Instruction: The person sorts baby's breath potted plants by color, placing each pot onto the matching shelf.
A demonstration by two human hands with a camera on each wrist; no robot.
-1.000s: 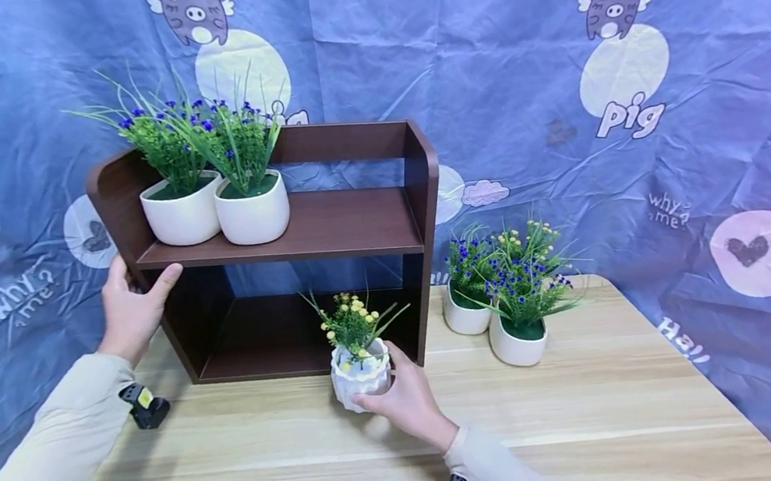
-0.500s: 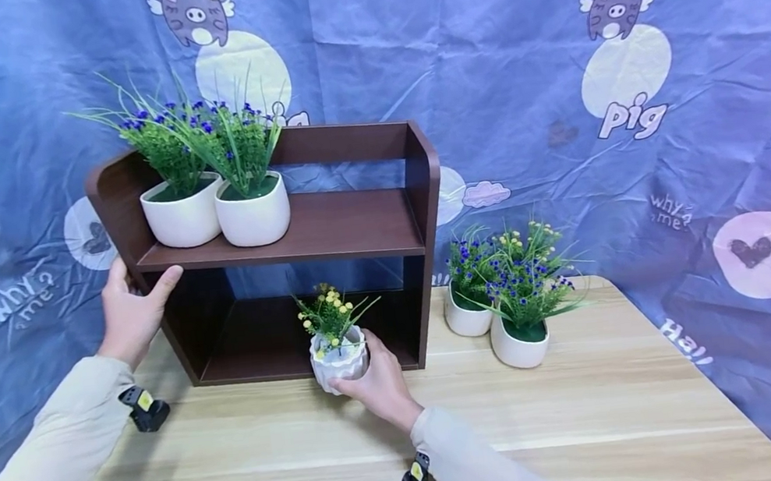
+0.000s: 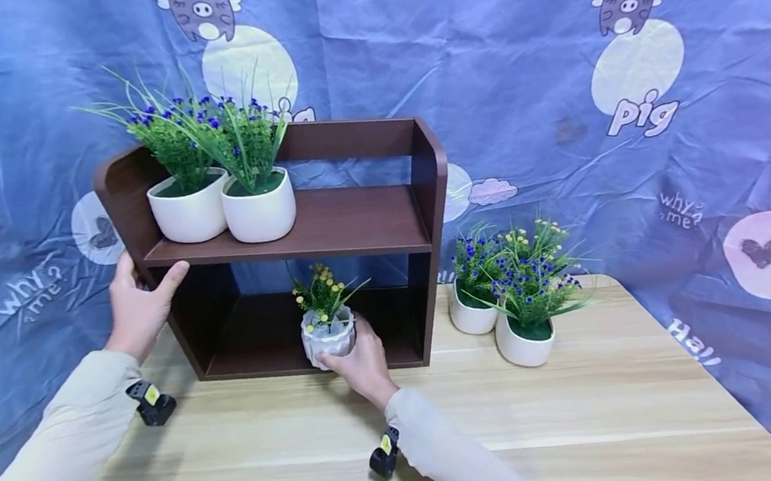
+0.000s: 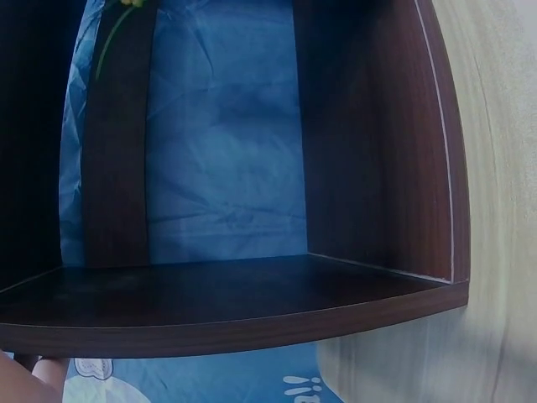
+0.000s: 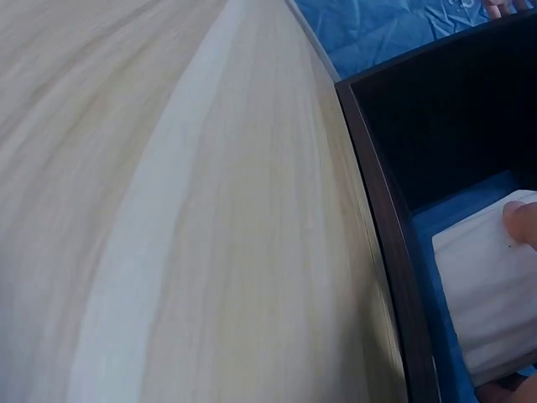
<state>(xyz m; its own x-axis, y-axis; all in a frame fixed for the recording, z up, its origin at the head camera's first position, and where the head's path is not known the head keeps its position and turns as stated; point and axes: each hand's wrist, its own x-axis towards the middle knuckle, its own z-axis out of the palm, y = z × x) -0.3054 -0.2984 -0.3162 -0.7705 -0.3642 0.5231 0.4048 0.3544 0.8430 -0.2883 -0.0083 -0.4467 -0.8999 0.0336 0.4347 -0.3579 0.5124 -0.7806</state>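
Note:
My right hand (image 3: 363, 364) grips a white ribbed flowerpot (image 3: 324, 339) with yellow flowers from its right side. The pot is at the front opening of the lower compartment of a dark brown wooden shelf (image 3: 362, 215). In the right wrist view, the pale pot (image 5: 478, 294) shows with a thumb (image 5: 522, 222) across it, inside the shelf's outline. My left hand (image 3: 141, 305) holds the shelf's left side panel, thumb at the front edge and fingers round the outer side. Only part of that hand (image 4: 33, 382) shows in the left wrist view.
Two white pots (image 3: 259, 210) with blue flowers and long grass stand on the upper shelf's left half. Right of the shelf, two more white pots (image 3: 527, 345) with blue and yellow flowers stand on the wooden table (image 3: 588, 423). A blue printed cloth (image 3: 508, 63) hangs behind.
My right hand has carried the yellow-flowered pot leftward and back, from in front of the shelf to the lower opening. The left hand keeps its hold on the side panel.

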